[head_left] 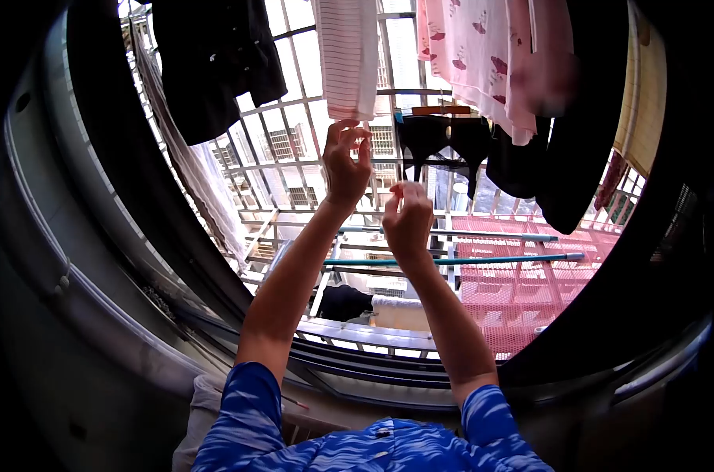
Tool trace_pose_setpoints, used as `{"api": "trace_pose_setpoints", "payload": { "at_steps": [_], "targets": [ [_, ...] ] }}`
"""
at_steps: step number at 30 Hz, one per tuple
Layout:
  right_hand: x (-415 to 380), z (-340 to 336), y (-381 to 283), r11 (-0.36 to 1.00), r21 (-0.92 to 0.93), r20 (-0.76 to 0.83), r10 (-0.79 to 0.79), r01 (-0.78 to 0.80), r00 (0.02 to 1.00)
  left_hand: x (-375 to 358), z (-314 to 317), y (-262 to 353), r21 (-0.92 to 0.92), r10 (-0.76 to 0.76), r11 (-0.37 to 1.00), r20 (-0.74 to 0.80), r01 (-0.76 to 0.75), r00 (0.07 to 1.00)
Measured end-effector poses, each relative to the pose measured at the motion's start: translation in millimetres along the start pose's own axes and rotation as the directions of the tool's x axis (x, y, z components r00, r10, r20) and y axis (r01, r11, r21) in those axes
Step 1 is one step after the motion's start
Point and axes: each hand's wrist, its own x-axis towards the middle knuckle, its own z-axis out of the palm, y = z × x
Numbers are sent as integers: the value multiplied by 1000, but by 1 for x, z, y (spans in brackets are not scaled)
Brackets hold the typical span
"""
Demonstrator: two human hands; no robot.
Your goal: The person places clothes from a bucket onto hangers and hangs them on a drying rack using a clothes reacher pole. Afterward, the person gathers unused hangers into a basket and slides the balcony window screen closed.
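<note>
My left hand (347, 164) is raised just under the hem of a pale striped cloth (347, 63). Its fingers are loosely bent, and the thumb stands apart from them with nothing visible between. Lower and to the right, my right hand (410, 220) is closed, fingertips drawn together. Whatever it may be gripping is too small or hidden to make out. Just above it a black bra (443, 140) hangs from a brown hanger (440, 111), one strap dangling close to the right fingertips.
Dark clothing (207, 71) hangs at upper left, a pink patterned garment (483, 63) at upper right. Beyond the window frame (357, 370) are metal bars, a teal pole (491, 259) and pink mesh (506, 299). A dark cloth (343, 303) lies lower down outside.
</note>
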Motion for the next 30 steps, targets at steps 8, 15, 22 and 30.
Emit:
{"api": "trace_pose_setpoints", "payload": {
  "at_steps": [8,15,22,30],
  "targets": [
    [-162,-135,6,999,31,123,16,-20,992,-104,24,139,-527,360,826,215,-203,908],
    [-218,-254,-13,919,-394,-53,4,-25,999,-163,39,241,-778,925,278,59,-563,376],
    [-231,-293,12,600,-735,4,471,-317,882,-179,71,259,-458,903,419,298,-784,308],
    [-236,-300,49,671,-716,160,423,-190,892,-197,84,258,-516,868,490,212,-702,450]
  ]
}}
